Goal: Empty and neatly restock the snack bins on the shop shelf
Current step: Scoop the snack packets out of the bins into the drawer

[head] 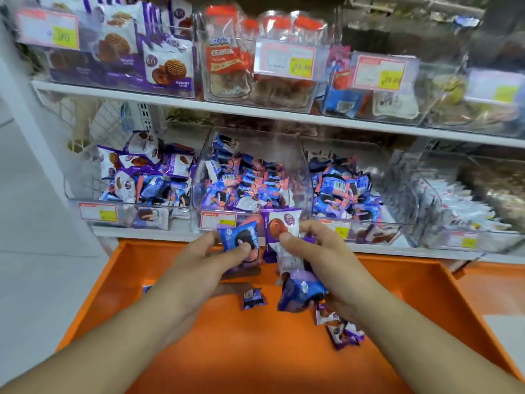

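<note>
Left hand (224, 251) is pinching one blue snack packet (238, 237); right hand (309, 251) is gripping several packets (284, 226), frame centre. Loose packets (339, 328) are lying in the orange tray (412, 308); clear bins (250, 180) are looking jumbled, restocking apparently unfinished.

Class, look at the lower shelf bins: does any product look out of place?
Yes. The leftmost lower bin mixes white-and-purple packets with blue ones; neighbouring bins hold mainly blue. Loose packets lie in the orange tray.
</note>
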